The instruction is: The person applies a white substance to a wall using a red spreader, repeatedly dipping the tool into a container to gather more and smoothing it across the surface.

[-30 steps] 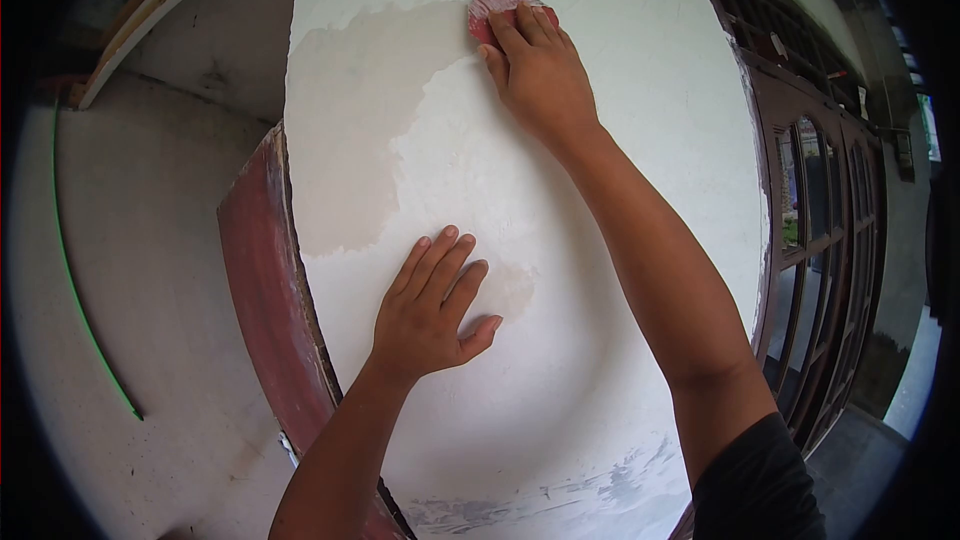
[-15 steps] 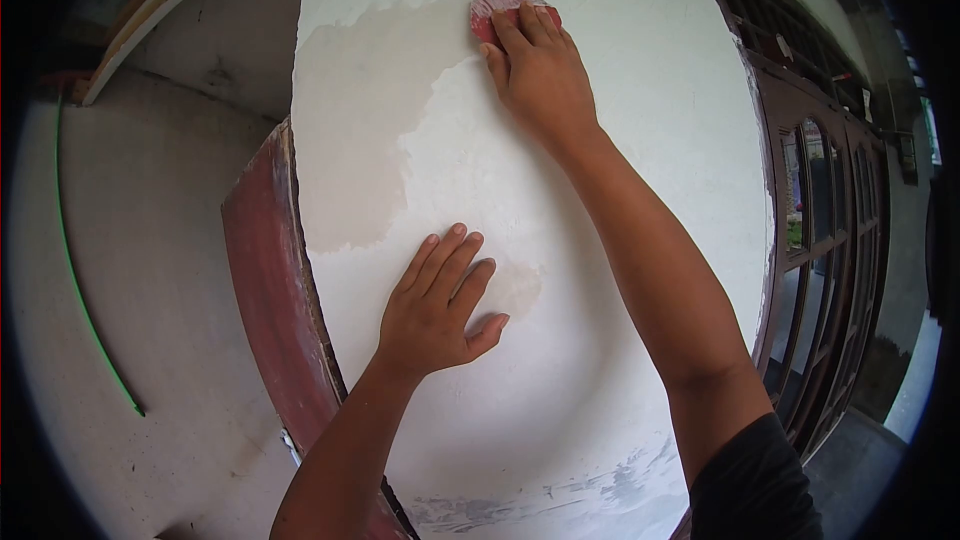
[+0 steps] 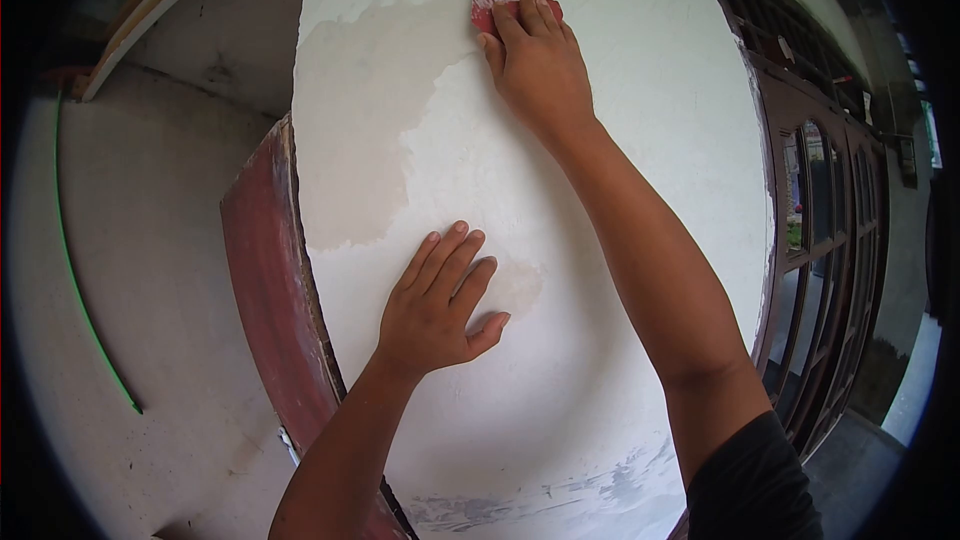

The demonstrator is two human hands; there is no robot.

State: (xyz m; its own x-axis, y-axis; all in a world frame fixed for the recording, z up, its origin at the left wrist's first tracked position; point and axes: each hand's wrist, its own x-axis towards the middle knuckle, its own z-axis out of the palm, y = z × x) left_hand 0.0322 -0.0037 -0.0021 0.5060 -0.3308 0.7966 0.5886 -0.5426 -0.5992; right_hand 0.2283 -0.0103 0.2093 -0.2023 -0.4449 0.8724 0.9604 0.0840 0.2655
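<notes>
My right hand (image 3: 545, 75) presses a piece of red sandpaper (image 3: 492, 2), streaked with white dust, against the upper part of a white wall panel (image 3: 660, 140). Its fingers lie over the sandpaper and hide part of it. Lower down, my left hand (image 3: 430, 305) rests flat on the same white surface, fingers spread, with nothing in it. A large greyish patch (image 3: 350, 130) with a ragged edge spreads to the left of the sandpaper. Beside my left fingertips is a smaller, fainter patch (image 3: 520, 290).
Along the panel's left edge stands a worn red-brown board (image 3: 275, 260). Farther left, a thin green hose or cord (image 3: 75, 280) hangs down a grey wall. Brown doors with glass panes (image 3: 815, 200) are on the right. Grey smears (image 3: 560, 500) mark the panel's lower part.
My right hand and the sandpaper have shifted slightly upward on the panel. My left hand stays in the same place.
</notes>
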